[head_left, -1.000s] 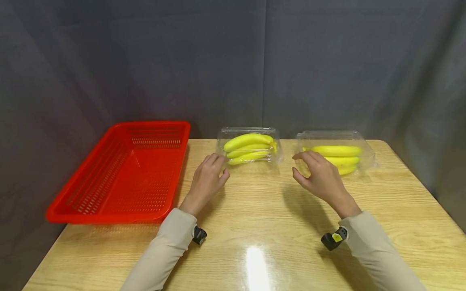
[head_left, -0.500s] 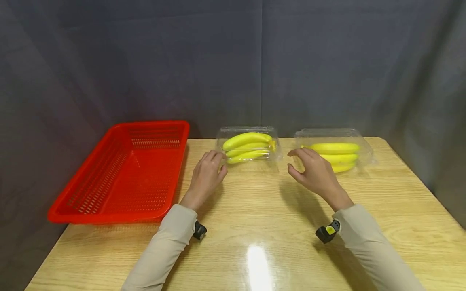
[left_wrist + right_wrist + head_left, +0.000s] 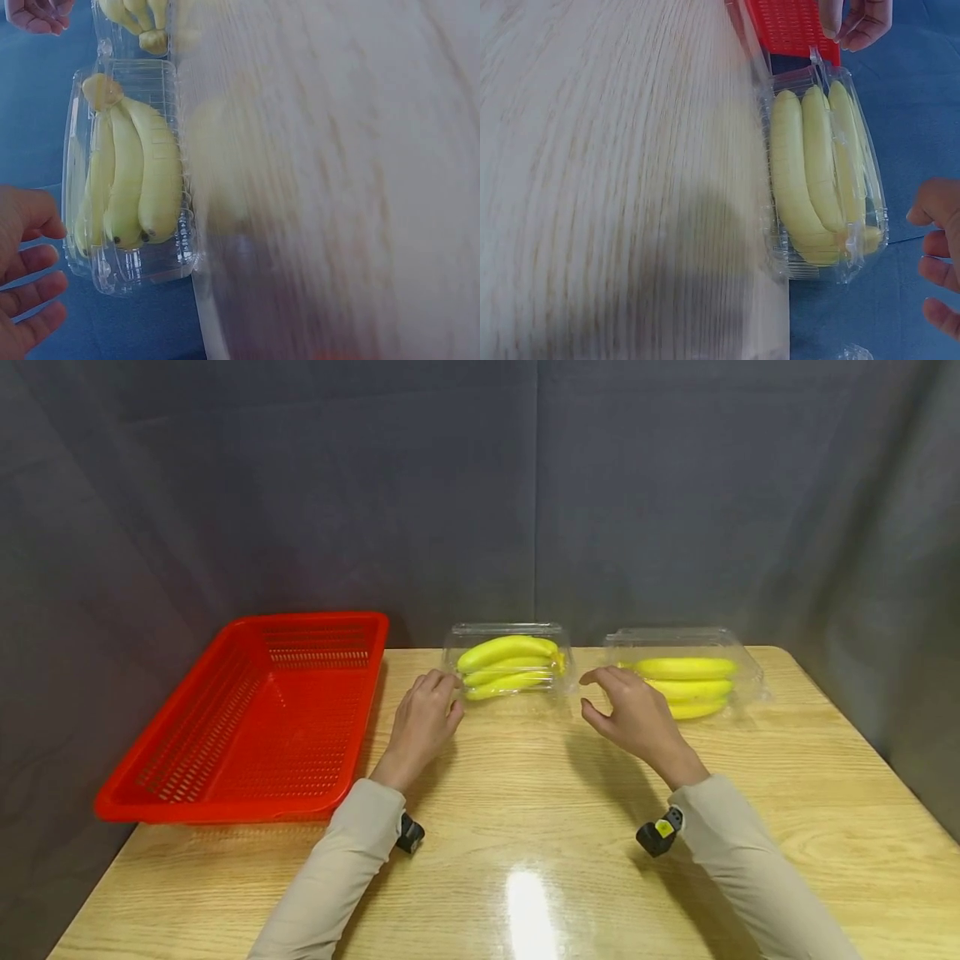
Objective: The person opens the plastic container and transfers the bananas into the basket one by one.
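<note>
Bananas (image 3: 510, 665) lie crosswise, stem (image 3: 560, 662) rightward, between left hand (image 3: 422, 720) and right hand (image 3: 637, 712), fingers (image 3: 604, 677) parted.

Bananas (image 3: 795, 165) lie in a clear box (image 3: 875, 204)

The right grip (image 3: 945, 246), partly cut off at the right edge, shows bent fingers apart from the box. The left grip (image 3: 870, 19) appears at the top by a red basket (image 3: 791, 26); whether it touches the box is unclear. A pale wood-grained surface (image 3: 615, 165) fills the left, blue cloth (image 3: 915, 112) the right.
</note>
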Tool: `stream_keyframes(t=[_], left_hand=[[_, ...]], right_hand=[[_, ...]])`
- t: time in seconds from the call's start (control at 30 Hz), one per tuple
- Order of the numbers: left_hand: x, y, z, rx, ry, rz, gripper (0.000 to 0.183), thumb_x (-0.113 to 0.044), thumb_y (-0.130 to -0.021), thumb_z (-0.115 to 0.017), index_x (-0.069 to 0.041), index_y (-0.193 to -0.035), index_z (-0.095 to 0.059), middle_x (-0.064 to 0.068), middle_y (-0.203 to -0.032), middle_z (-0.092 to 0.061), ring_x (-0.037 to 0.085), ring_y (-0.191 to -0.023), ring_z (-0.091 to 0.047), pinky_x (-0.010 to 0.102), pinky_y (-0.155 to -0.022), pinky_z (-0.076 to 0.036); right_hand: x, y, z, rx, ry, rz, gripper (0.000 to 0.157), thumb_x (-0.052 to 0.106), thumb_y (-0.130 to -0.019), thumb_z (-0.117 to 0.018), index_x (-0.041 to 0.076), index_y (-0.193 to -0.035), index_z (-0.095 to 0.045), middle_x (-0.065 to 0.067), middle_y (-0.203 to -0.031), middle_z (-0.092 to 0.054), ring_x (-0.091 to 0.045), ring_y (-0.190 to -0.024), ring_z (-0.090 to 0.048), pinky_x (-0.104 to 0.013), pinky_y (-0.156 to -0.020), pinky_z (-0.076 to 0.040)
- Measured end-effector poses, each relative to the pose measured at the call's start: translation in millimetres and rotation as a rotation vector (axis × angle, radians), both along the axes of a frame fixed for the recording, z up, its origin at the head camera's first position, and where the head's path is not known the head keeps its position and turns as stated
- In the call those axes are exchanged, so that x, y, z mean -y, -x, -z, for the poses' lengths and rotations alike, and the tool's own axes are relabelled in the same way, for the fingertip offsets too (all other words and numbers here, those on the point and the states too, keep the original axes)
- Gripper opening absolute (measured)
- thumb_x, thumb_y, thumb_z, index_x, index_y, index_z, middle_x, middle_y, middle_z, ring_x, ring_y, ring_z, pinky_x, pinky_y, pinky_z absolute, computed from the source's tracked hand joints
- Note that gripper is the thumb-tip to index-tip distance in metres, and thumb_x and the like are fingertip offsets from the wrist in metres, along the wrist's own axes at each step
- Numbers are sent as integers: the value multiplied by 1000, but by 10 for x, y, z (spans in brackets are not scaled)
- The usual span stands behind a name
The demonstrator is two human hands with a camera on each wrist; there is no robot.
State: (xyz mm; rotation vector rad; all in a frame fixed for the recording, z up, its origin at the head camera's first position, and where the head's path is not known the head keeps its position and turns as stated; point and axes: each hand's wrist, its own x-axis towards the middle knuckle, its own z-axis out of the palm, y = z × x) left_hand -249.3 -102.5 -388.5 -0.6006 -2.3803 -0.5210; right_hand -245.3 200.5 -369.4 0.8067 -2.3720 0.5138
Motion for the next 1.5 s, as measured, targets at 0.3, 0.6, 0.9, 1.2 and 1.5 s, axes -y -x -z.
stream_keyframes(t=[0.3, 0.6, 0.9, 1.2, 1.5], left_hand=[[-13, 42, 14, 9, -1, -7, 17, 3, -80, -68, 0, -97, -67, 13, -98, -63, 30, -86, -59, 39, -72, -51], [-5, 72, 47, 25, -2, -19, 17, 2, -82, -67, 2, -99, -68, 14, -99, -62, 31, -88, -59, 40, -74, -51], [-5, 95, 41, 38, 4, -27, 17, 2, -81, -68, 1, -98, -68, 14, -100, -62, 30, -89, -59, 40, -75, -51], [5, 109, 61, 22, -3, -25, 17, 4, -80, -69, 1, -97, -68, 13, -97, -62, 29, -87, -59, 39, -71, -52], [-6, 123, 103, 8, 10, -16, 15, 4, -80, -68, 1, -95, -68, 13, -94, -62, 29, -85, -60, 39, -70, -51]], right_hand=[[35, 67, 67, 26, -33, 3, 23, 12, -83, -70, 6, -104, -65, -11, -97, -67, -25, -74, -60, -38, -49, -48], [59, 111, 146, 8, -41, -1, 23, 11, -82, -71, 6, -104, -65, -12, -95, -67, -26, -74, -62, -38, -51, -49], [91, 147, 167, 11, -40, -7, 23, 10, -82, -71, 5, -103, -65, -11, -96, -68, -28, -80, -64, -40, -54, -51], [113, 172, 161, -6, -30, -20, 22, 10, -81, -71, 6, -103, -66, -10, -97, -68, -28, -81, -64, -39, -53, -51], [123, 189, 187, -10, -65, -20, 21, 7, -80, -72, 4, -101, -67, -11, -96, -69, -29, -80, -65, -40, -58, -52]])
